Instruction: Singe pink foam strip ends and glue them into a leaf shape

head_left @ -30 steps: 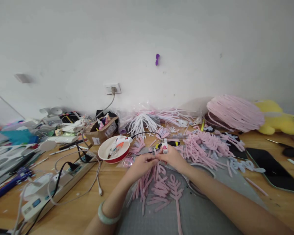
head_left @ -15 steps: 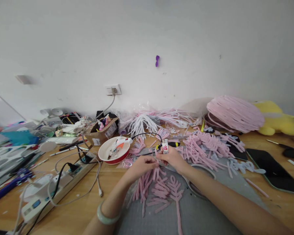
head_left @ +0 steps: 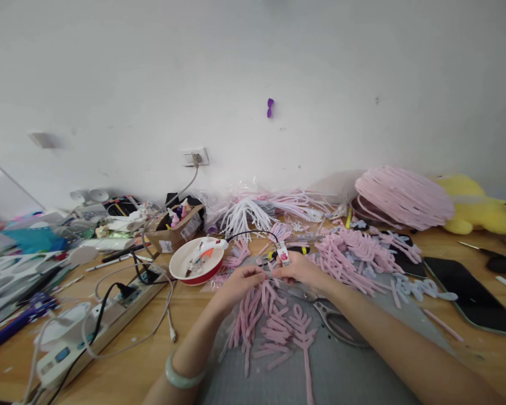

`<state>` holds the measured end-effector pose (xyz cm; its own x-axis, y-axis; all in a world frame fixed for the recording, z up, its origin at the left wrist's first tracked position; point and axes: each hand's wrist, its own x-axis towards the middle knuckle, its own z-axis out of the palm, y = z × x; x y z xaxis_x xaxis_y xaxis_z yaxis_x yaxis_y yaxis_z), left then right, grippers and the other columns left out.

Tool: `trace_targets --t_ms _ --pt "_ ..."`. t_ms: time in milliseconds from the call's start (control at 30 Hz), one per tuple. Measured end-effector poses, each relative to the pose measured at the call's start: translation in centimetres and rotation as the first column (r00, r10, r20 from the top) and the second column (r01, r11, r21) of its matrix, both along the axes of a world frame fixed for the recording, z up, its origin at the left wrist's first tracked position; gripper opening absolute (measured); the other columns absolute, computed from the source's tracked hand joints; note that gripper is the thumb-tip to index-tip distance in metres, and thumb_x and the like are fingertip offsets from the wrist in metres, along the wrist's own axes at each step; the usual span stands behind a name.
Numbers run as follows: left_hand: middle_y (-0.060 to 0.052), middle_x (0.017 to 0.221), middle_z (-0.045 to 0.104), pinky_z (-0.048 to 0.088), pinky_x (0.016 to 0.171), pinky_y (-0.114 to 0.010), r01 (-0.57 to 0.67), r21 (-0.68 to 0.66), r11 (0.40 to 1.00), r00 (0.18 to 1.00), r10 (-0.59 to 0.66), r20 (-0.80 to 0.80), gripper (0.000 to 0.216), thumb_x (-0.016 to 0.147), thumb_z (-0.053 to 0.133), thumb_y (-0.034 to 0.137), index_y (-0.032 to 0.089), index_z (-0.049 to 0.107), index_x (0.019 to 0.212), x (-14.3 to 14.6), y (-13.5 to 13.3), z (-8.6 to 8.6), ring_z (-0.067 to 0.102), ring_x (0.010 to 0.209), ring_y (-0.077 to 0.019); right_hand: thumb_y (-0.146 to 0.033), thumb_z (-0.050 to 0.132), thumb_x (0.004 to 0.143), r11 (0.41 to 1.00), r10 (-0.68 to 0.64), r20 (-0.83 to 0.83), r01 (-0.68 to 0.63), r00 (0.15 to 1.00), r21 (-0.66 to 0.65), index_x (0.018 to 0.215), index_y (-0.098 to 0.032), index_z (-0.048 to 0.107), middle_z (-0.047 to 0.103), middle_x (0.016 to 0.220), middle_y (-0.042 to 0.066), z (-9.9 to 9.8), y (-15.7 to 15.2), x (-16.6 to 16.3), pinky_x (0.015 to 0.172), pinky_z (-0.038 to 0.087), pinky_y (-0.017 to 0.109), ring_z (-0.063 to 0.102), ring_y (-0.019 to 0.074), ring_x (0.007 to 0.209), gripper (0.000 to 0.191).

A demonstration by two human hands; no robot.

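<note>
My left hand [head_left: 244,284] has its thumb and fingertips pinched together over a bunch of pink pipe cleaner pieces [head_left: 247,323]; what lies between the fingertips is too small to make out. Close beside it, my right hand [head_left: 300,271] is closed around a small white lighter [head_left: 283,254] with a red apple print. The fingertips of both hands nearly meet. Partly under my right forearm rest grey-handled scissors [head_left: 335,320], blades toward my hands. A leaf-shaped pink pipe cleaner piece [head_left: 302,332] with a long stem lies on the grey mat [head_left: 341,377] in front.
To the left stand a red-rimmed white bowl [head_left: 198,278] holding a glue gun [head_left: 213,244], and a power strip [head_left: 101,323] with cables. Cut pink pipe cleaners [head_left: 346,256] heap behind my right hand. A phone [head_left: 472,292] lies far right. White stems [head_left: 247,214] lie along the wall.
The lighter has tilted slightly. The scissors have shifted toward me, showing more of their handles and pivot. Both hands stay close together near the same spot.
</note>
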<state>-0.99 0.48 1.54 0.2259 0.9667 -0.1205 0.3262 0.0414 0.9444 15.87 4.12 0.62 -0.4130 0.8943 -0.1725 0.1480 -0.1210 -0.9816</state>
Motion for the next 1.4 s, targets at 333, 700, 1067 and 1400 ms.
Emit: trace_targets --t_ms 333,700,1067,1400 --pt "0.005 0.051 0.043 0.025 0.05 -0.022 0.07 0.085 0.994 0.933 -0.035 -0.357 0.027 0.064 0.059 0.04 0.015 0.055 0.054 -0.6 0.2 -0.8 0.037 0.052 -0.0108 -0.022 0.063 0.054 1.0 0.012 -0.03 -0.011 0.999 0.014 0.066 -0.018 0.044 0.047 0.046 -0.008 0.1 0.2 0.2 0.037 0.032 0.018 0.041 0.0067 0.04 0.022" --pt "0.001 0.061 0.057 0.036 0.063 -0.024 -0.042 0.038 0.998 0.992 0.037 0.124 0.026 0.067 0.058 0.04 0.014 0.062 0.065 1.1 0.0 -1.5 0.048 0.062 -0.0137 -0.029 0.061 0.059 0.974 -0.117 -0.122 0.138 0.986 0.179 0.065 -0.018 0.044 0.045 0.052 -0.007 -1.5 -0.5 -1.0 0.043 0.031 0.02 0.039 0.0066 0.043 0.02" --pt "0.001 0.061 0.057 0.034 0.063 -0.024 -0.071 -0.012 0.997 0.982 0.072 0.173 0.022 0.066 0.06 0.035 0.014 0.064 0.066 0.9 -0.1 -1.2 0.047 0.062 -0.0129 -0.03 0.061 0.06 0.967 -0.146 -0.183 0.179 0.972 0.182 0.066 -0.018 0.044 0.044 0.052 -0.008 -1.4 -0.9 -1.3 0.044 0.029 0.021 0.036 0.0061 0.042 0.022" --pt "0.004 0.057 0.047 0.032 0.058 -0.023 -0.115 0.119 0.986 0.987 0.1 0.126 0.02 0.068 0.055 0.034 0.016 0.054 0.059 0.9 0.1 -1.5 0.042 0.058 -0.0119 -0.064 0.034 0.073 0.978 -0.122 -0.25 0.072 0.961 -0.198 0.063 -0.018 0.044 0.039 0.047 -0.006 -1.6 -0.3 -0.7 0.034 0.017 0.017 0.03 0.005 0.036 0.048"
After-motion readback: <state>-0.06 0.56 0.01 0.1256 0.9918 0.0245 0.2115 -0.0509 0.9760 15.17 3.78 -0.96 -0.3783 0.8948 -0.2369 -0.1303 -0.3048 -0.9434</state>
